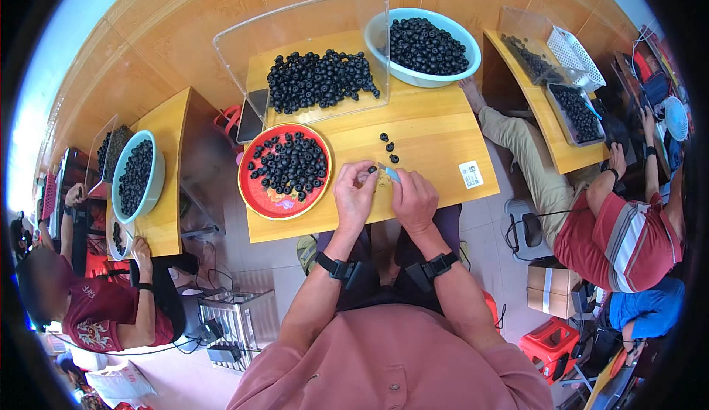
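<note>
My left hand (354, 194) pinches a small dark round bead (373, 169) between thumb and fingertips above the near part of the wooden table (436, 122). My right hand (413, 197) is closed on a slim light-blue-handled tool (392, 174), its narrow tip reaching toward that bead. Too small to make out is whether tip and bead touch. Just beyond my fingers, 3 loose dark beads (390, 146) lie in a short row. To the left of my left hand stands a round red plate (248, 194) with many similar beads (288, 163) on it.
A heap of dark beads (317, 81) lies at the back, beside an upright clear plastic panel (221, 52). At the back right a light-blue basin (475, 54) is full of them. People work at tables left (171, 137) and right (572, 160). A red stool (550, 343) stands lower right.
</note>
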The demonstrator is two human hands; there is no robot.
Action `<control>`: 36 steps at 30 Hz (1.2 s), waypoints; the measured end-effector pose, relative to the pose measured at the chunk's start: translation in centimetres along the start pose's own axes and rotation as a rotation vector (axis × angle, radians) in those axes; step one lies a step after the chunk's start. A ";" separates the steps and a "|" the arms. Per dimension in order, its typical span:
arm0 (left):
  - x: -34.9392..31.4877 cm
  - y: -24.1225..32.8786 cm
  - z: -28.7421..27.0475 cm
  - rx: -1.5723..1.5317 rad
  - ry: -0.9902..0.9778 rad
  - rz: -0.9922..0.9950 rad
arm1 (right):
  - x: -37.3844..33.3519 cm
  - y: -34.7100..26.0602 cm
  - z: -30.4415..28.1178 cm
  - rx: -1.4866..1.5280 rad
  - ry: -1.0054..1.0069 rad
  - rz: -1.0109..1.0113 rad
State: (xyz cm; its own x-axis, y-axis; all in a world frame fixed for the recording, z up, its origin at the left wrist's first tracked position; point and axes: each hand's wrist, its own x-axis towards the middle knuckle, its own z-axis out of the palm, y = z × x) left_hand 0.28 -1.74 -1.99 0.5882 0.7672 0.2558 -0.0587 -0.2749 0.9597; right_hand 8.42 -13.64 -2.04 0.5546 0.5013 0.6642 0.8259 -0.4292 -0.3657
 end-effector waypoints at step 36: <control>-0.3 -0.1 0.4 0.088 0.008 0.021 | 0.5 -0.7 -0.8 0.016 -0.072 -0.063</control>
State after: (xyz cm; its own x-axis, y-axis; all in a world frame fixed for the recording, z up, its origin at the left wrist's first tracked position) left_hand 0.44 -2.14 -2.20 0.5808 0.7654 0.2772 0.0000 -0.3405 0.9402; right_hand 8.04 -13.65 -0.90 0.5072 0.5795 0.6379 0.8604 -0.3836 -0.3356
